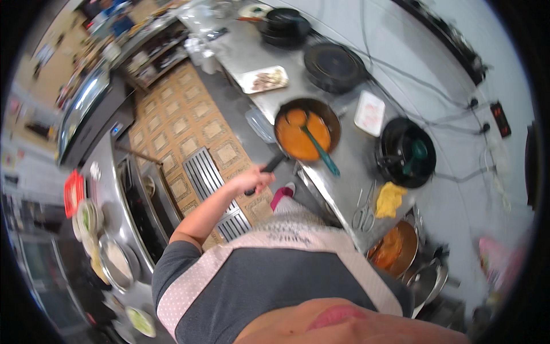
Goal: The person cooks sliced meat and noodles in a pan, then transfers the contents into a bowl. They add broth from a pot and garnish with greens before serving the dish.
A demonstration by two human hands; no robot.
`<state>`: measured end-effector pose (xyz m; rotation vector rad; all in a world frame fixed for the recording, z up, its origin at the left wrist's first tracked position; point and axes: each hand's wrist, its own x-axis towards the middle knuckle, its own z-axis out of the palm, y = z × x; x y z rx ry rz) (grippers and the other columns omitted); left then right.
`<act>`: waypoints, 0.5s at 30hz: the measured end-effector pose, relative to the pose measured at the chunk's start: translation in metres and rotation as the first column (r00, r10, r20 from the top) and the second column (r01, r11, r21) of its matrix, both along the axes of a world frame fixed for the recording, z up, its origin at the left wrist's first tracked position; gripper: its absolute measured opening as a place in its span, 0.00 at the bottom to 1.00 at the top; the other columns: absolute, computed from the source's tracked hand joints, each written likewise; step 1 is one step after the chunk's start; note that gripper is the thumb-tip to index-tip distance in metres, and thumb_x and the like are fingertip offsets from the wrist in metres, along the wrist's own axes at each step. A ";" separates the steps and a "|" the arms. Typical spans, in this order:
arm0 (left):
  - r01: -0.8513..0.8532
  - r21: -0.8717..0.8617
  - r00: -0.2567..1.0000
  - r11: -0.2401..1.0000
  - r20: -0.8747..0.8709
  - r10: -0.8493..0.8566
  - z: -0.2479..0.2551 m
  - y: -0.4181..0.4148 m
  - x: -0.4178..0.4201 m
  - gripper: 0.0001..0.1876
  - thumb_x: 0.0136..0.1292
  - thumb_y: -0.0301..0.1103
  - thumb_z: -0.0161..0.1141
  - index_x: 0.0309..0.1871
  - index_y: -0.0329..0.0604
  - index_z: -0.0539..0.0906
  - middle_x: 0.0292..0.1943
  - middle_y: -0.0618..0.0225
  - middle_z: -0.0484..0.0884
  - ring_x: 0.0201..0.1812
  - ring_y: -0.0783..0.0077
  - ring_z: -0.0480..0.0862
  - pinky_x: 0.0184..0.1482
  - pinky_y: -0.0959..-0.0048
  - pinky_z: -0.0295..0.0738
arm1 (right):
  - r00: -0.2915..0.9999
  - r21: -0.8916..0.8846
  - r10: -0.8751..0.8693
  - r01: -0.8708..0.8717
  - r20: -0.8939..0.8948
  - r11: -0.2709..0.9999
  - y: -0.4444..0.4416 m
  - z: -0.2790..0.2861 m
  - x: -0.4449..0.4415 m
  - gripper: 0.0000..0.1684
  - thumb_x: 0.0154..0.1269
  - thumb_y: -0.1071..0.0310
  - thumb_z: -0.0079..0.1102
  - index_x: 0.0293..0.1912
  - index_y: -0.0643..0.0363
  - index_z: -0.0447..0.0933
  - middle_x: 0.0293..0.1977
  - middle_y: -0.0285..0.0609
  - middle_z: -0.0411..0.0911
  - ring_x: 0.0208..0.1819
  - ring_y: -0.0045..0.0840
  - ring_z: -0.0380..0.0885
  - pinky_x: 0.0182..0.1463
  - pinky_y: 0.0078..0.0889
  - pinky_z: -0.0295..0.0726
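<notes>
My left hand [258,180] is closed around the black handle [275,163] of a deep frying pan [331,114]. The pan rests on a steel counter [296,84] and holds an orange sauce [294,139]. A green spoon [316,144] lies in the sauce, its handle leaning out over the near rim. To the right of the pan is a white foam tray [369,112] with pinkish contents. My right hand is out of view.
Scissors [364,218] and a yellow cloth [390,200] lie near the counter's right end. A black pot [380,146] holds green utensils. Beyond are a food tray [247,82], a round black hotplate [333,64] and cables [421,86]. Below right stands another pan [410,245] of orange food.
</notes>
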<state>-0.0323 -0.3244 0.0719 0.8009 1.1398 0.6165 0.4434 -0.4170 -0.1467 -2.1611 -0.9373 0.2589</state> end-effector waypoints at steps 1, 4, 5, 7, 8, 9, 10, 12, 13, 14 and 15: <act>-0.001 -0.014 1.000 1.000 0.000 0.001 0.007 0.032 -0.006 0.07 0.57 0.30 0.56 0.33 0.40 0.70 0.15 0.77 0.68 0.12 0.85 0.66 0.15 0.84 0.62 | 0.996 -0.008 -0.069 0.070 0.056 0.998 0.010 0.006 -0.005 0.19 0.53 0.74 0.52 0.47 0.67 0.71 0.36 0.50 0.75 0.39 0.39 0.73 0.46 0.37 0.70; 0.000 -0.003 1.000 1.000 -0.017 0.000 0.022 0.131 -0.021 0.08 0.56 0.31 0.57 0.31 0.41 0.69 0.14 0.75 0.68 0.12 0.83 0.67 0.15 0.82 0.62 | 0.950 -0.036 -0.255 0.266 0.182 0.963 0.035 0.026 -0.017 0.18 0.53 0.74 0.52 0.47 0.67 0.72 0.37 0.51 0.75 0.40 0.40 0.73 0.47 0.38 0.70; 0.030 0.038 1.000 0.999 0.009 -0.030 0.033 0.180 -0.032 0.08 0.57 0.32 0.57 0.30 0.41 0.69 0.15 0.75 0.68 0.11 0.83 0.67 0.15 0.82 0.62 | 0.926 -0.046 -0.312 0.329 0.213 0.943 0.041 0.034 -0.027 0.18 0.53 0.74 0.52 0.47 0.67 0.72 0.37 0.51 0.75 0.40 0.40 0.73 0.47 0.39 0.70; 0.062 -0.031 0.995 0.998 0.086 -0.059 0.055 0.239 -0.043 0.08 0.57 0.31 0.57 0.28 0.41 0.69 0.14 0.75 0.68 0.11 0.83 0.67 0.15 0.82 0.61 | 0.853 -0.069 -0.418 0.459 0.311 0.886 0.042 0.054 -0.035 0.18 0.54 0.74 0.51 0.47 0.67 0.72 0.37 0.51 0.75 0.40 0.41 0.73 0.47 0.39 0.70; 0.099 0.013 0.995 0.995 0.024 -0.099 0.049 0.269 -0.052 0.08 0.57 0.31 0.56 0.28 0.41 0.69 0.15 0.75 0.68 0.11 0.83 0.66 0.14 0.81 0.61 | 0.812 -0.085 -0.460 0.519 0.359 0.851 0.038 0.058 -0.048 0.18 0.54 0.74 0.51 0.47 0.67 0.72 0.38 0.52 0.75 0.41 0.41 0.73 0.48 0.39 0.70; 0.126 0.055 0.992 0.991 -0.021 -0.125 0.030 0.295 -0.052 0.08 0.58 0.30 0.56 0.28 0.40 0.69 0.15 0.75 0.68 0.12 0.84 0.66 0.14 0.81 0.61 | 0.767 -0.097 -0.482 0.568 0.424 0.818 0.034 0.063 -0.050 0.18 0.54 0.74 0.51 0.47 0.67 0.72 0.38 0.52 0.75 0.41 0.41 0.73 0.48 0.40 0.70; 0.141 0.056 0.989 0.988 0.031 -0.143 0.025 0.325 -0.050 0.08 0.58 0.30 0.56 0.28 0.40 0.68 0.16 0.76 0.67 0.13 0.85 0.65 0.14 0.81 0.60 | 0.716 -0.098 -0.511 0.620 0.476 0.778 0.036 0.066 -0.055 0.18 0.54 0.74 0.51 0.47 0.67 0.72 0.38 0.52 0.75 0.41 0.42 0.73 0.48 0.40 0.70; 0.163 0.023 0.984 0.986 0.066 -0.164 0.015 0.388 -0.049 0.09 0.59 0.30 0.55 0.28 0.42 0.67 0.17 0.76 0.66 0.13 0.85 0.65 0.15 0.82 0.61 | 0.615 -0.089 -0.547 0.707 0.568 0.702 0.046 0.076 -0.066 0.18 0.54 0.74 0.50 0.47 0.67 0.72 0.39 0.53 0.75 0.42 0.43 0.73 0.49 0.41 0.70; 0.203 0.019 0.977 0.979 0.064 -0.204 0.010 0.423 -0.053 0.09 0.59 0.30 0.55 0.28 0.42 0.66 0.18 0.76 0.66 0.13 0.85 0.65 0.15 0.82 0.61 | 0.578 -0.077 -0.556 0.731 0.598 0.678 0.056 0.080 -0.074 0.18 0.54 0.74 0.50 0.47 0.67 0.72 0.39 0.53 0.75 0.42 0.43 0.73 0.49 0.41 0.70; 0.234 0.020 0.971 0.972 0.048 -0.235 0.008 0.444 -0.056 0.09 0.59 0.30 0.55 0.27 0.42 0.66 0.18 0.76 0.66 0.13 0.85 0.65 0.16 0.83 0.61 | 0.548 -0.067 -0.566 0.752 0.616 0.655 0.050 0.087 -0.089 0.18 0.54 0.74 0.50 0.47 0.67 0.72 0.39 0.53 0.75 0.42 0.43 0.73 0.49 0.41 0.70; 0.253 0.032 0.965 0.967 0.068 -0.255 0.003 0.465 -0.059 0.09 0.59 0.30 0.55 0.27 0.43 0.66 0.17 0.76 0.66 0.13 0.85 0.65 0.16 0.82 0.61 | 0.547 -0.066 -0.569 0.754 0.614 0.653 0.050 0.092 -0.106 0.18 0.54 0.74 0.50 0.47 0.67 0.72 0.40 0.53 0.75 0.43 0.44 0.73 0.49 0.41 0.70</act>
